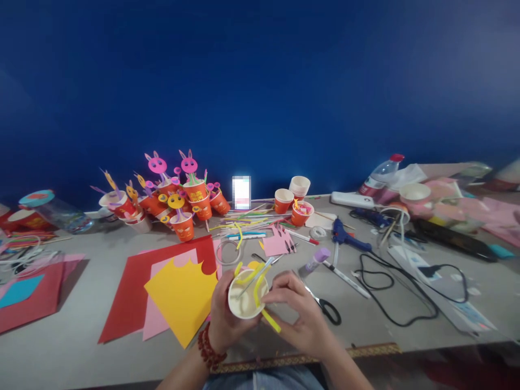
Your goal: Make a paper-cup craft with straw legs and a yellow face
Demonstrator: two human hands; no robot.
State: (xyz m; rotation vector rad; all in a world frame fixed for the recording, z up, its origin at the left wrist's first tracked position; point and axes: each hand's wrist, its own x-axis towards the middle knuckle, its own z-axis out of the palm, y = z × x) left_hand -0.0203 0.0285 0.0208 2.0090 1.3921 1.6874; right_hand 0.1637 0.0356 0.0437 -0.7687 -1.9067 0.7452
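Observation:
My left hand (221, 317) is wrapped round a small paper cup (246, 299), its white bottom facing me, just above the table's near edge. Yellow straws (260, 287) run across and out of the cup, and one sticks down to the lower right. My right hand (298, 314) pinches the cup's right side, fingers closed on the straw there. A red bead bracelet (209, 349) is on my left wrist.
Yellow, pink and red paper sheets (182, 295) lie left of the cup. Scissors (327, 309), a glue stick (314, 262), a blue glue gun (345, 237) and black cable (390, 303) lie to the right. Finished cup figures (179, 203) stand at the back.

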